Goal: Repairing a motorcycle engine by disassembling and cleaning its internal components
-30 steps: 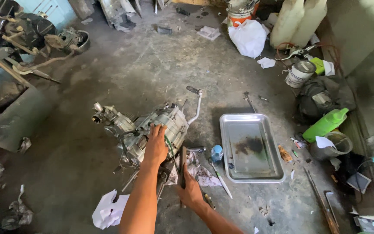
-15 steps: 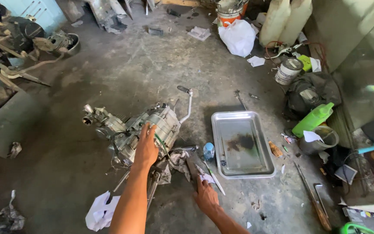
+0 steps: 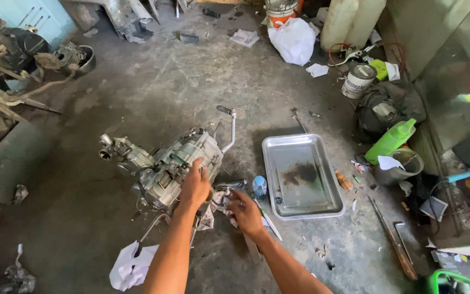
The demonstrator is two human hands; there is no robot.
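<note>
Things on the workshop floor

A shallow metal tray (image 3: 302, 175) with a dark stain lies on the concrete floor (image 3: 164, 92). A green squeeze bottle (image 3: 390, 141) leans near a grey bucket (image 3: 399, 166). Further back are a white plastic bag (image 3: 295, 40), a paint tin (image 3: 358, 80) and two pale jerrycans (image 3: 352, 19).

A round tin can (image 3: 358, 80) with a pale printed label stands on the floor (image 3: 153, 103) at upper right. Behind it rise two tall cream jugs (image 3: 352, 20). Below, a bright green squeeze bottle (image 3: 390, 141) lies tilted — near a grey bucket (image 3: 395, 169). A small blue-capped bottle (image 3: 259, 187) stands beside the metal tray (image 3: 327, 207).
</note>
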